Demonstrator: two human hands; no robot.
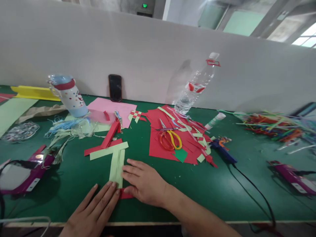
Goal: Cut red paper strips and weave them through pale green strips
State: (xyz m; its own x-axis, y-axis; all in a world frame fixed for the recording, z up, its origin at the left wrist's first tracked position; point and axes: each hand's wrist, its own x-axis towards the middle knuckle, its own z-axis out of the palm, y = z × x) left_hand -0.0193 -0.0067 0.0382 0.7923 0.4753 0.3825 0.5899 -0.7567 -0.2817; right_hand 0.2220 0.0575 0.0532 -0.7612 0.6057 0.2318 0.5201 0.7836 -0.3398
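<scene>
Near the table's front edge, pale green paper strips (117,166) lie lengthwise, side by side. Another pale green strip (106,151) crosses their far end. My left hand (95,209) lies flat with fingers stretched, its fingertips on the near end of the strips. From the right, my right hand (145,181) touches their long edge, fingers extended and a little apart. Between my hands a red paper piece (126,194) shows under the near end. Red strips (110,135) lie beyond the crossing one. My hands hide part of the papers.
Scissors with red and yellow handles (176,140) lie on red paper (158,148) among scraps. Behind stand a water bottle (195,87), a blue flask (70,95) and a phone (115,88). A corded glue gun (224,153) lies right; purple devices (293,177) sit at both sides.
</scene>
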